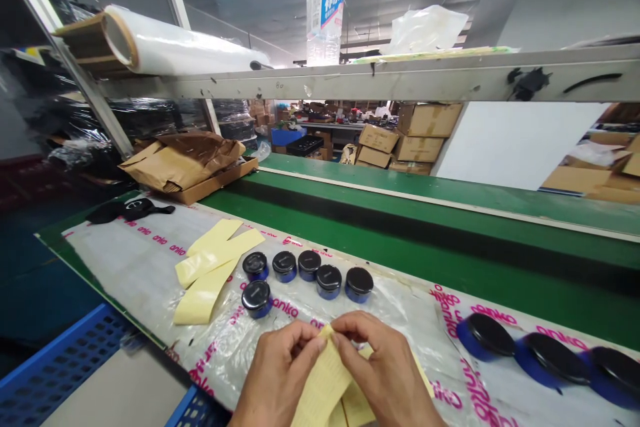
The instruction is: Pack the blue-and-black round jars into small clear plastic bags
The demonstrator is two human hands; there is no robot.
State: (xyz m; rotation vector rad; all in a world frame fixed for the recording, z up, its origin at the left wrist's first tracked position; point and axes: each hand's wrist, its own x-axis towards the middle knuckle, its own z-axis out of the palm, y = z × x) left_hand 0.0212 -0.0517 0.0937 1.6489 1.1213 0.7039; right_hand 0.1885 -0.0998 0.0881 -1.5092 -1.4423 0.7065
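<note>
My left hand (pixel 279 373) and my right hand (pixel 384 370) meet at the bottom centre, both pinching the top edge of a pale yellow paper strip (pixel 323 383). More yellow strips lie under my right hand. Just beyond my fingers stand several small blue jars with black lids (pixel 309 265) in a row, with one more jar (pixel 257 298) set in front at the left. Three empty yellow backing strips (pixel 213 267) lie fanned out left of the jars.
A plastic sheet printed with pink lettering (pixel 145 267) covers the bench. Larger blue jars with black lids (pixel 487 335) lie at the right. A green conveyor belt (pixel 425 240) runs behind. Brown paper on a cardboard tray (pixel 187 160), blue crates (pixel 55 367), an overhead shelf with a water bottle (pixel 325 3).
</note>
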